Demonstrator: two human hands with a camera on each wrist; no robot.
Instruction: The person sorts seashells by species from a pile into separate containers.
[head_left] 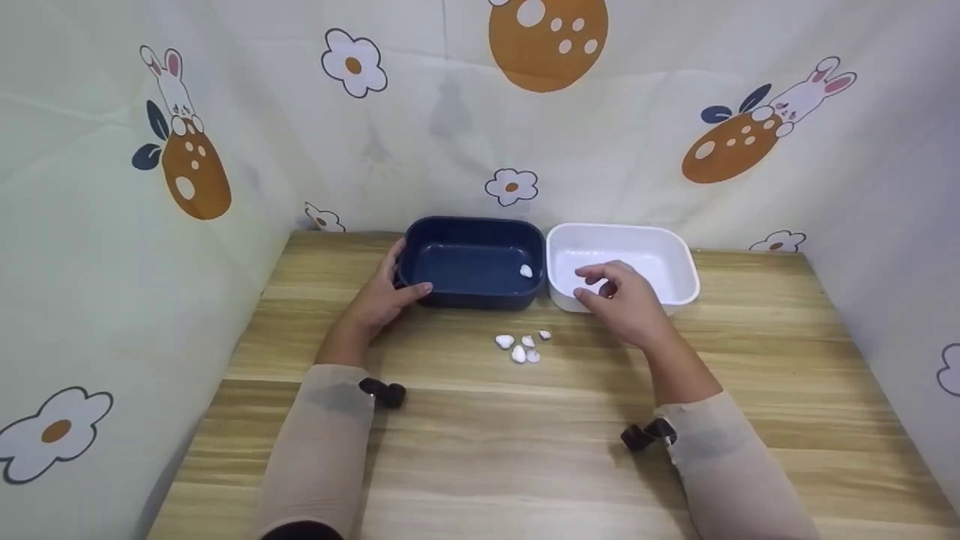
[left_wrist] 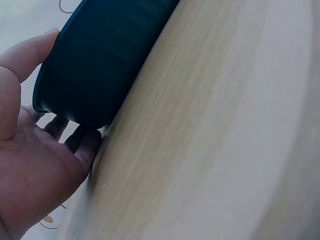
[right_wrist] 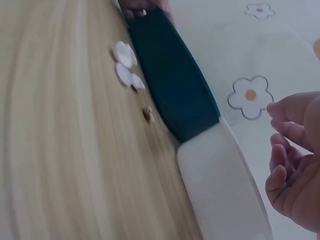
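Note:
A dark blue rectangular box (head_left: 472, 300) stands against the back wall. My left hand (head_left: 381, 296) grips its left end, thumb on the front rim and fingers around the side; the left wrist view shows those fingers by the box's lower corner. Inside the blue box, near its right end, sits a small white shell (head_left: 526, 271). A white box (head_left: 679, 289) stands just to the right. Over its front rim hovers my right hand (head_left: 626, 304), fingers loosely bent, thumb and index fingertips apart, nothing visible between them. Several small white shells (head_left: 519, 354) lie on the table before the boxes.
The wood-grain table (head_left: 495, 450) extends toward me on both sides of the shells. Behind and beside it hangs a pale cloth (head_left: 420, 157) printed with flowers and rabbits. A black strap camera (head_left: 386, 393) is on the left wrist, another (head_left: 641, 435) on the right.

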